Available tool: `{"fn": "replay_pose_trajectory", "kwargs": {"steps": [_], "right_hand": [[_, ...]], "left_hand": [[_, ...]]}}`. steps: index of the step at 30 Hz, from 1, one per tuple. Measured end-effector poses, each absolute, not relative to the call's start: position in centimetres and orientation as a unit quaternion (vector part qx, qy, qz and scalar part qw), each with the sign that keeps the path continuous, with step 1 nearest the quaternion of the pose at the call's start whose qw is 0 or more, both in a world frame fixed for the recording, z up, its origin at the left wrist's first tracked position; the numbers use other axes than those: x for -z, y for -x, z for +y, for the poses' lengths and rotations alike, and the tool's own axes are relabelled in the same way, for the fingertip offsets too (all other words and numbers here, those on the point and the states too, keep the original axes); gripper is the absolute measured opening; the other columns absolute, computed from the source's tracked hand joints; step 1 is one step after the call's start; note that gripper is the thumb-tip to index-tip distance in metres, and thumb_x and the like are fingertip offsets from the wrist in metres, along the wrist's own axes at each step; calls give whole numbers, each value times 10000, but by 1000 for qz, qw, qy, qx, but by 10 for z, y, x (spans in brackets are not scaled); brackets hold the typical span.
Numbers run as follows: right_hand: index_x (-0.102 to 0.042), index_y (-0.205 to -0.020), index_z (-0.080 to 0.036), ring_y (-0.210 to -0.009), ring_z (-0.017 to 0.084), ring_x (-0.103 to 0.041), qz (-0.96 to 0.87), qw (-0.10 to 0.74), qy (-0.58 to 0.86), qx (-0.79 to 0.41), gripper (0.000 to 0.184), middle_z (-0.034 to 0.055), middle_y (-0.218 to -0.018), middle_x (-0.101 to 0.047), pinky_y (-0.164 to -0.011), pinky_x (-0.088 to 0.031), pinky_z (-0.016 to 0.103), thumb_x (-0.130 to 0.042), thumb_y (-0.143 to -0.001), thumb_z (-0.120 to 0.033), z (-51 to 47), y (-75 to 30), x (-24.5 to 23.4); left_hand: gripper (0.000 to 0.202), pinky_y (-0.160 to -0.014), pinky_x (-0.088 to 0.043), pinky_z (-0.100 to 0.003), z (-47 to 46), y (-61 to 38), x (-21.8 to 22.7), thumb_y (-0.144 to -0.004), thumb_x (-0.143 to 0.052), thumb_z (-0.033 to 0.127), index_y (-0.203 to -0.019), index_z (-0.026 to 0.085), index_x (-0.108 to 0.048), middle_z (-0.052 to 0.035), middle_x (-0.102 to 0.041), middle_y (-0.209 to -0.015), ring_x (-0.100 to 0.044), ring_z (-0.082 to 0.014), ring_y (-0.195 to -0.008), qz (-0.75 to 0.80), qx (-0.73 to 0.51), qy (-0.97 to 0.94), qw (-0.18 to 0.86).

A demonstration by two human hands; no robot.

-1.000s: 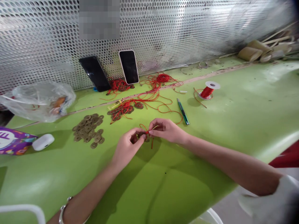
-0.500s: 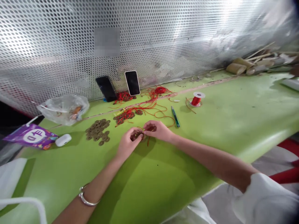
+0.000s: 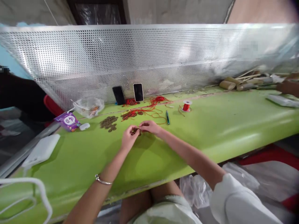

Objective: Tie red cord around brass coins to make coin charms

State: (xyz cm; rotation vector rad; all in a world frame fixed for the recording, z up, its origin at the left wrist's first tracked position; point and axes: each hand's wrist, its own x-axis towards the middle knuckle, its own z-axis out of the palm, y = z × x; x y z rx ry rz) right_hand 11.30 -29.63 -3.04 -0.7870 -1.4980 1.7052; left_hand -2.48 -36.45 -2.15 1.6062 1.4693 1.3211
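My left hand point(image 3: 130, 135) and my right hand point(image 3: 149, 127) meet fingertip to fingertip just above the green table. Between the left fingers shows a brown coin point(image 3: 139, 133), partly hidden. My right hand pinches a thin red cord at the same spot; most of the cord is covered by the fingers. Left of the hands lies a pile of brown holed coins point(image 3: 108, 122). Behind them rests a bunch of coins threaded with red cord point(image 3: 130, 115). A green utility knife point(image 3: 167, 117) lies to the right, and beyond it stands a spool of red cord point(image 3: 186, 107).
Two phones, one black point(image 3: 119, 95) and one white-framed point(image 3: 138, 92), lean at the perforated metal screen point(image 3: 158, 56). A plastic bag point(image 3: 87, 106), a purple packet point(image 3: 67, 121) and a white case point(image 3: 84, 126) sit on the left. Bamboo pieces point(image 3: 227, 85) lie far right, near another person's hand.
The view has tilted up and drawn back, bringing the wall, my lap and the table's front edge into sight. Both hands stay together at the same work.
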Motion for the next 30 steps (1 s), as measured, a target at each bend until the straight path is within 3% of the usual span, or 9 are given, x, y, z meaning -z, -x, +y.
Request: {"fn": "replay_pose_trajectory", "kwargs": {"steps": [8, 13, 20, 30], "right_hand": [[-620, -724, -135, -625, 88, -574, -646, 351, 247, -631, 274, -4, -692, -631, -669, -485, 220, -777, -589, -315, -313, -130, 29], [-652, -714, -120, -602, 103, -576, -695, 327, 207, -606, 262, 1, -646, -643, -640, -468, 234, -798, -555, -268, -325, -135, 23], [-663, -749, -119, -634, 95, -580, -709, 315, 210, -594, 216, 1, -681, -654, -664, -460, 226, -777, -587, -206, -325, -140, 27], [-654, -746, -117, -633, 108, -596, -722, 316, 193, -585, 258, 10, -669, -658, -683, -479, 254, -780, -572, -259, -322, -134, 33]], "left_hand": [[142, -540, -392, -233, -392, 10, 23, -714, -609, 303, -756, 174, -565, 0, -606, -700, -528, -118, -550, 541, -507, -619, 261], [150, -499, -375, -223, -410, 13, 24, -710, -615, 320, -725, 177, -571, 11, -592, -657, -534, -120, -536, 531, -493, -644, 245], [128, -627, -457, -249, -404, 16, 34, -697, -612, 303, -728, 186, -571, 4, -621, -691, -603, -148, -655, 521, -492, -639, 280], [155, -529, -435, -224, -406, 21, 35, -682, -626, 319, -711, 182, -561, 0, -626, -666, -592, -138, -605, 528, -500, -619, 297]]}}
